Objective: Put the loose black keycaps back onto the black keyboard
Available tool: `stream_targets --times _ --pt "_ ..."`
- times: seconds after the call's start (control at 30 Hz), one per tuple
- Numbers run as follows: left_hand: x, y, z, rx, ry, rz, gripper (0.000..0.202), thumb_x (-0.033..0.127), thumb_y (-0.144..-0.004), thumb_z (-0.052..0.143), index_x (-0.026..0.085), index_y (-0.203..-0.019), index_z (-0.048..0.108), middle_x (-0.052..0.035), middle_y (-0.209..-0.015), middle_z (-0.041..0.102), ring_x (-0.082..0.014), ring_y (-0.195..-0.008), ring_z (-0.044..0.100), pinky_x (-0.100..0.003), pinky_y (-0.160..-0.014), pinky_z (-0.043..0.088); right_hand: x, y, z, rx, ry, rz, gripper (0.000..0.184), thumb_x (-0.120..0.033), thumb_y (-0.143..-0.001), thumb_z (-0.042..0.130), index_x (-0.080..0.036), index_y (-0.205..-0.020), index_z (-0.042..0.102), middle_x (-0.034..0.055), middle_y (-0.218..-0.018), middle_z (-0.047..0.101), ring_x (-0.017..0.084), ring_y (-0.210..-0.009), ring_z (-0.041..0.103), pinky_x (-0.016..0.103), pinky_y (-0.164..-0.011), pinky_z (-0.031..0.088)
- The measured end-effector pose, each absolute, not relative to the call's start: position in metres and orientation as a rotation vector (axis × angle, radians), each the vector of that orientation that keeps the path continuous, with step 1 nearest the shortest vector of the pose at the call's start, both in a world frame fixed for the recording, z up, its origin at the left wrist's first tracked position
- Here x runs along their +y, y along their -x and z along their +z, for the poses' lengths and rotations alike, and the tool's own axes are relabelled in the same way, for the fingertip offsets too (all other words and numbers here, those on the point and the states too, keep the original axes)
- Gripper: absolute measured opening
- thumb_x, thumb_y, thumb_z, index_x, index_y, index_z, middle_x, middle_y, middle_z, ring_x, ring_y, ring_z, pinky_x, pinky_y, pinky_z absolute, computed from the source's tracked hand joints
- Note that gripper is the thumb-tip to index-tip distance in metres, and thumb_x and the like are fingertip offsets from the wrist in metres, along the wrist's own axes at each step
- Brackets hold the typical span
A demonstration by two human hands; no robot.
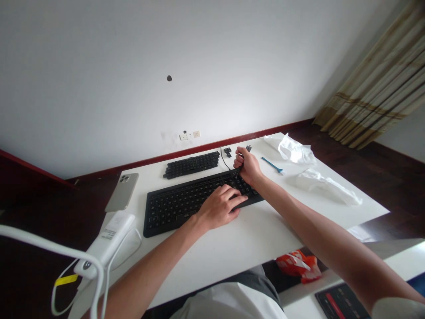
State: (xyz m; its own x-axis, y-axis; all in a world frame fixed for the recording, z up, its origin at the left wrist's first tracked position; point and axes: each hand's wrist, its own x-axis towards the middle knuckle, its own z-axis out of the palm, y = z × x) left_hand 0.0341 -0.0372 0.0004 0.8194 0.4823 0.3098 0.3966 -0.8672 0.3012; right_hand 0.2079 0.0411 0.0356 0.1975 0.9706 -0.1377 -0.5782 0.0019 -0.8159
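Note:
A black keyboard (pixel 171 206) lies at a slant on the white table, its keys looking stripped of their caps. My left hand (pixel 222 204) rests flat over its lower right part, fingers stretched out, with nothing in them. Above the keyboard's right end, my right hand (pixel 248 166) is closed in a fist around a slim dark tool (pixel 248 148). One end of it sticks up past the fist and the other points down at the keys; its exact kind I cannot make out. Behind the keyboard sits a block of black keycaps (pixel 192 165), with a smaller keycap group (pixel 227 152) beside it.
A blue brush (pixel 272 165) and crumpled white plastic wrapping (pixel 292 149) lie to the right. On the left are a phone (pixel 122 190) and a white power strip (pixel 106 241) with cords. Below the table's front edge, an orange-red bag (pixel 300 266) shows in an open drawer.

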Motion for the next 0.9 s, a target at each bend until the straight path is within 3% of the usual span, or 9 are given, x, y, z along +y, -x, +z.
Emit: stream_targets --times 0.13,0.33,0.57,0.9 --pt "-0.0406 -0.0347 0.0019 0.743 -2.814 0.577 0.048 0.027 -0.096 0.065 0.024 -0.144 0.061 -0.0087 -0.136 0.064 -0.0275 -0.121 0.056 -0.044 -0.105 0.049 0.0413 -0.2078 0.0351 -0.545 0.882 1.315 0.03 -0.033 -0.078 0.078 -0.021 -0.074 0.051 -0.0107 -0.057 0.023 0.007 -0.05 0.023 0.021 -0.042 0.027" --pt "-0.0394 -0.0351 0.0017 0.993 -2.72 0.6 0.074 0.041 -0.086 0.075 0.022 -0.154 0.051 -0.0138 -0.152 0.052 -0.0338 -0.13 0.051 -0.051 -0.111 0.046 0.0406 -0.2079 0.0368 -0.565 0.881 1.266 0.032 -0.035 -0.077 0.079 -0.023 -0.074 0.049 -0.0103 -0.057 0.024 0.008 -0.05 0.024 0.022 -0.042 0.027" --pt "-0.0336 -0.0355 0.0 1.004 -2.627 0.598 0.075 0.039 -0.079 0.082 0.026 -0.148 0.055 -0.0108 -0.149 0.055 -0.0333 -0.131 0.051 -0.05 -0.114 0.045 0.0425 -0.2099 0.0358 -0.575 0.913 1.266 0.033 -0.036 -0.077 0.078 -0.023 -0.075 0.047 -0.0109 -0.056 0.022 0.008 -0.049 0.023 0.023 -0.041 0.027" --pt "-0.0318 -0.0355 -0.0004 0.966 -2.615 0.572 0.07 0.037 -0.08 0.082 0.027 -0.146 0.059 -0.0111 -0.149 0.053 -0.0327 -0.131 0.05 -0.051 -0.114 0.046 0.0413 -0.2072 0.0342 -0.56 0.898 1.3 0.031 -0.035 -0.077 0.078 -0.022 -0.076 0.049 -0.0111 -0.057 0.024 0.007 -0.049 0.024 0.022 -0.042 0.028"
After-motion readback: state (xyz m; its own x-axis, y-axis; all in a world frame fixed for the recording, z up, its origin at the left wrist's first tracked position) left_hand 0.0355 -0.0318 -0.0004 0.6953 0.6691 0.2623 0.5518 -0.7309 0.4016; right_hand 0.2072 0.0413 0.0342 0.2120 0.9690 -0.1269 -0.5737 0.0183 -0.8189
